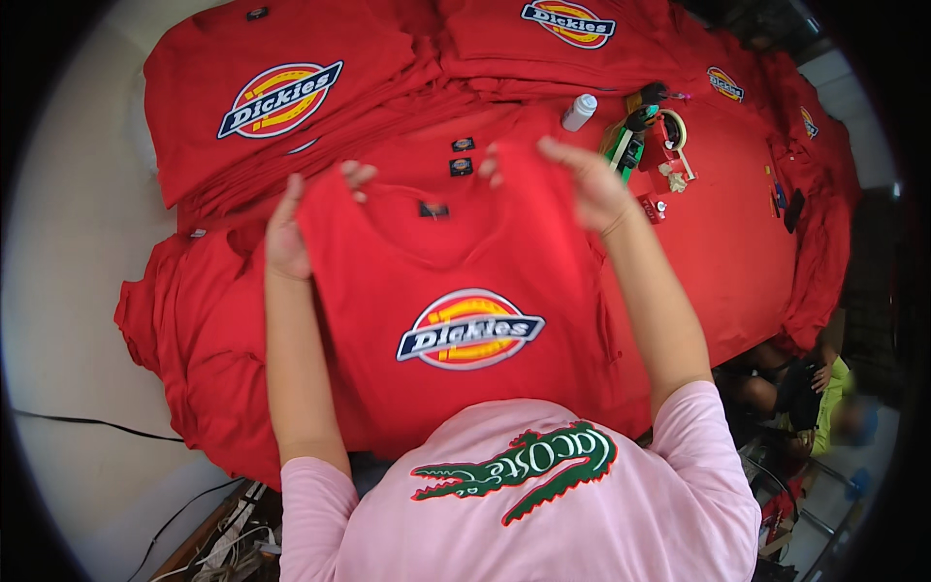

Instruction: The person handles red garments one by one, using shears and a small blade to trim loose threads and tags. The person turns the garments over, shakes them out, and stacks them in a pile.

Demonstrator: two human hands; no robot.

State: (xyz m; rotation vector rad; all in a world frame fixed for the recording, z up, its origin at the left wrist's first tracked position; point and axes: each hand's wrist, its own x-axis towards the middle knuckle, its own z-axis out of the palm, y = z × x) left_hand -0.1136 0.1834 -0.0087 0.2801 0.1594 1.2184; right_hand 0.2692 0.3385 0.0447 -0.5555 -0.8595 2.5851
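A red T-shirt (378,276) with an oval yellow, white and dark blue chest print hangs spread in front of me, its neckline at the top. My left hand (289,238) grips one shoulder of it, thumb on the near side and fingertips curling over the top edge. At the other shoulder my right hand (593,189) pinches the cloth in the same way; it is slightly blurred. Just beyond the collar lie red shirts with two small dark neck labels (462,167). The lower part of the held shirt is hidden behind my own pink top (543,504).
Stacked red shirts (204,107) line the table's far side, and a loose red heap (208,339) lies at the left. Beyond my right hand are a white bottle (580,113) and a tape dispenser (671,145). Another person (824,388) sits at the far right. Cables (228,533) hang lower left.
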